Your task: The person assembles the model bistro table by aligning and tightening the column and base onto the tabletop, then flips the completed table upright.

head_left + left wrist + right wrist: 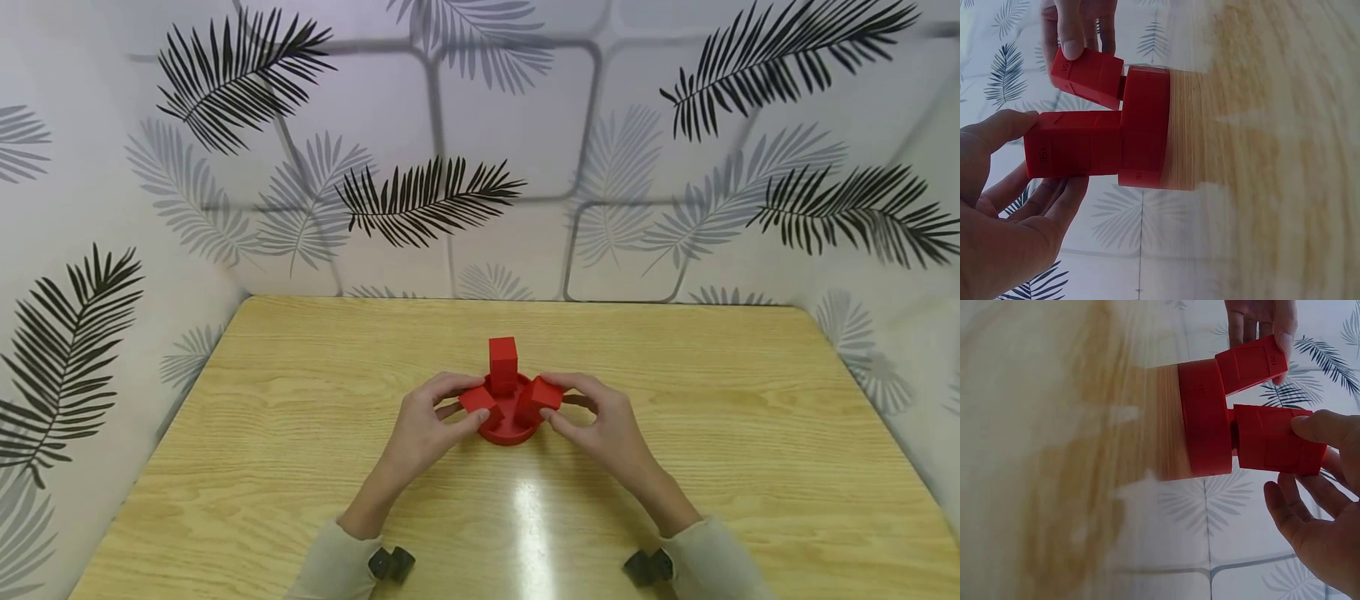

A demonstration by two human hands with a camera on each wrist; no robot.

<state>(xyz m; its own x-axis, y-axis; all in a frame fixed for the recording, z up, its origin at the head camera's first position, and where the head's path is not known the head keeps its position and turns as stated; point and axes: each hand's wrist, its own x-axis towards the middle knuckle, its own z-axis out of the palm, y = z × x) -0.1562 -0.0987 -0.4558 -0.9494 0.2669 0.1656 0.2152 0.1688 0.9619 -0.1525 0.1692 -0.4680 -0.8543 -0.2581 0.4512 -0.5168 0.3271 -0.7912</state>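
A round, shallow red base [507, 437] with a raised rim sits on the wooden table. My left hand [429, 425] pinches a red rectangular block [1072, 144] between thumb and fingers at the base's left side. On the right side, my right hand [600, 425] pinches a similar red block [1279, 439] near its outer end. That block leans outward, and a narrow neck shows between it and the base in the right wrist view. A third red block [503, 360] stands upright at the back of the base, untouched. The blocks' lower ends are partly hidden.
The light wooden table [300, 367] spreads around the base on all sides. Behind it stands a pale wall [510, 117] with a leaf pattern, and side walls flank the table. A small dark device [392, 565] sits at each sleeve cuff.
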